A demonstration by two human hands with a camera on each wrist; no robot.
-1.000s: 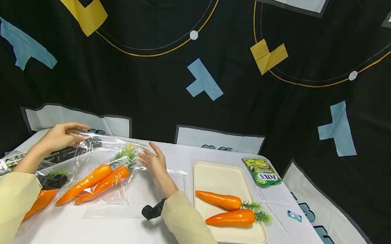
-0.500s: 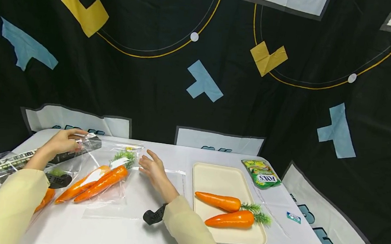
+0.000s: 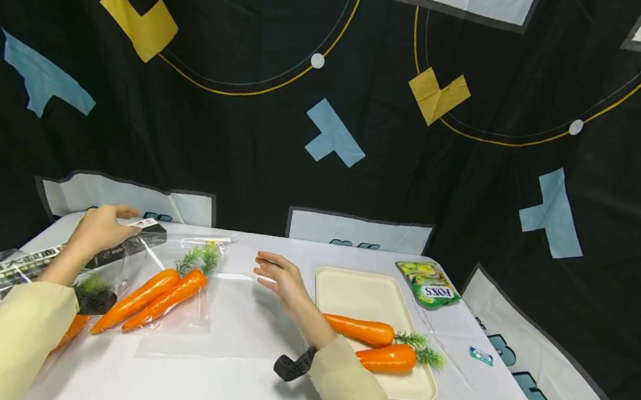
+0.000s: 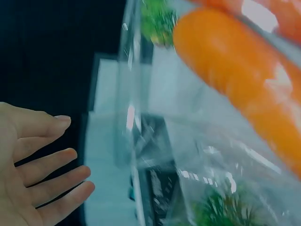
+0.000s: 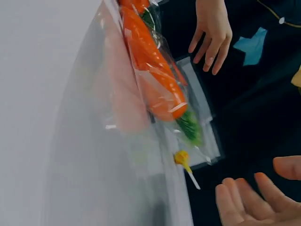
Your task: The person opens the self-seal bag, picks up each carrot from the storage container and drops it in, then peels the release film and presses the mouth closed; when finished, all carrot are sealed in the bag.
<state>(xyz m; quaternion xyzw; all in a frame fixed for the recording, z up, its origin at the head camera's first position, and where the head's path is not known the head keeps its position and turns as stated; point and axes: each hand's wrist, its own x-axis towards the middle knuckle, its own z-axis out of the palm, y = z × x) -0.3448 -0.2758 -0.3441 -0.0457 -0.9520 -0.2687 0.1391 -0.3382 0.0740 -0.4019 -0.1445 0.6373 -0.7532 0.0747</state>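
Observation:
A clear plastic bag (image 3: 197, 314) holds two orange carrots (image 3: 151, 299) with green tops, lying on the left part of the table. My left hand (image 3: 103, 229) hangs over its far left side, beside a dark box (image 3: 155, 238). In the left wrist view the left hand (image 4: 40, 162) has relaxed fingers and holds nothing. My right hand (image 3: 282, 281) is held up between the bag and the tray, its fingers loosely extended. The right wrist view shows the right hand (image 5: 258, 200) with nothing in it, near a yellow lollipop (image 5: 182, 158) by the bag's end.
A cream tray (image 3: 350, 281) bears two more carrots (image 3: 362, 328) at right. Behind it lies a green FOX'S packet (image 3: 429, 283), with a small blue-green packet (image 3: 481, 356) nearer the table's right edge. Another bagged carrot (image 3: 72, 330) shows under the left forearm.
My right hand has moved right, away from the bag. The left hand has shifted slightly and its fingers are off the bag. The bag has settled a little lower.

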